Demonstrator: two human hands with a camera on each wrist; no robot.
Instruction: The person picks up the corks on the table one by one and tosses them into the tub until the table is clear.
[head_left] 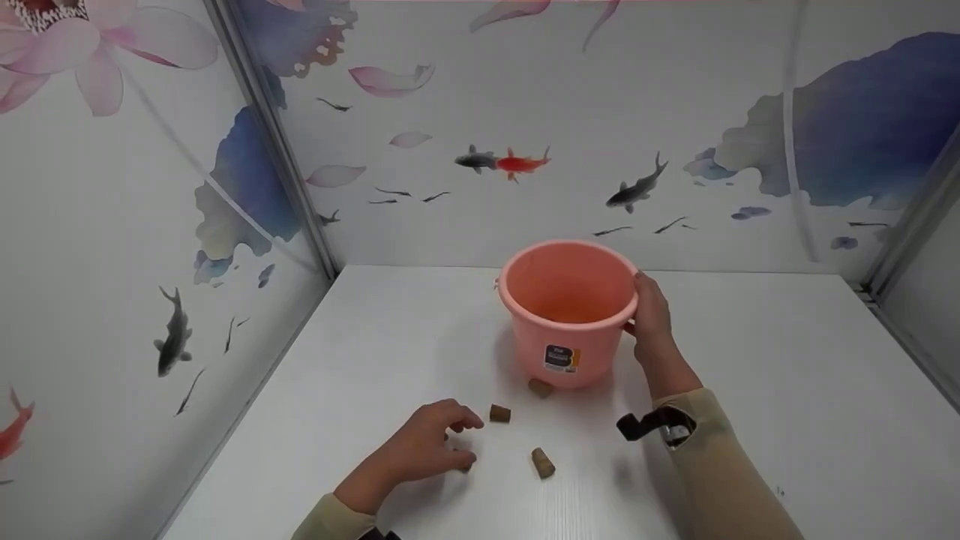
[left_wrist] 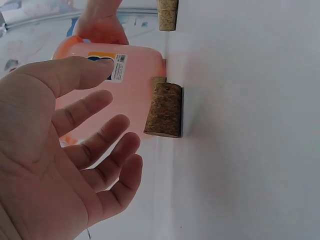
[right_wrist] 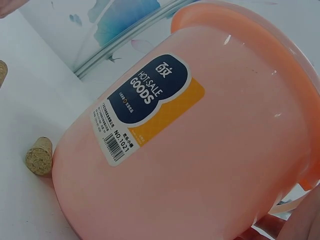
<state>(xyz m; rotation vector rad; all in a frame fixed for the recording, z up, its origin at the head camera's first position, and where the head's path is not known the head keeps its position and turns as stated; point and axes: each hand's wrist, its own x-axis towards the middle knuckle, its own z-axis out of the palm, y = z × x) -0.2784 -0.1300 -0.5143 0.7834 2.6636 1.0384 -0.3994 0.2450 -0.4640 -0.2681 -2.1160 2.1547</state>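
A pink plastic bucket [head_left: 570,352] with a printed label [right_wrist: 150,95] stands upright on the white table. My right hand [head_left: 654,319] grips its right side at the rim; part of the fingers is hidden behind the bucket wall. Low over the table, left of the bucket, my left hand [head_left: 424,446] has its fingers spread and loosely bent, with nothing between them. In the left wrist view a cork stopper [left_wrist: 165,110] shows just past those fingers. Another cork [head_left: 500,413] lies close to the fingertips, and one more is mostly covered by the thumb.
One cork [head_left: 540,387] lies at the foot of the bucket, and a further cork [head_left: 543,463] is nearer the front. Printed panels with fish and lotus patterns enclose the white table [head_left: 390,337] at the back and sides.
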